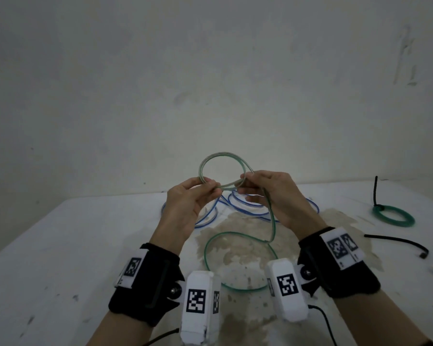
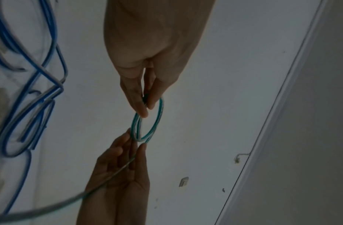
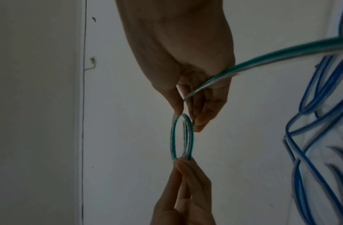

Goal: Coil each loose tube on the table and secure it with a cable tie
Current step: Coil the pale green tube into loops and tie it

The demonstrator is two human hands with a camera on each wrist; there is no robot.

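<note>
Both hands were raised above the white table point(image 1: 60, 245), working a green-striped clear tube point(image 1: 220, 161) into a small coil w/ a few turns. Left hand point(image 1: 188, 203) pinched the coil's 9 o'clock side btwn thumb and fingers; right hand point(image 1: 273, 196) pinched it at approx 3 o'clock, where the turns crossed. From the right hand the tube's loose tail dropped to the table, made an S-bend and ran in a wide loop toward 6 o'clock, btwn the two wrist cameras. In the left wrist view the left hand's fingertips point(image 2: 145, 112) were closed on the coil's top, the right hand point(image 2: 118, 175) meeting it from below. The right wrist view showed the reverse: right hand point(image 3: 186, 60) on top w/ the tail running out across the palm, left hand point(image 3: 184, 190) below. Behind the hands, at 12 o'clock on the table, lay a blue-striped tube point(image 1: 248, 208) in loose uncoiled loops. At approx 2 o'clock sat a finished green coil point(image 1: 393, 216) w/ a black cable tie point(image 1: 375, 191) around it, tail sticking up. A spare black cable tie point(image 1: 398, 243) lay at 3 o'clock. A brownish stain point(image 1: 235, 258) marked the table's center.
</note>
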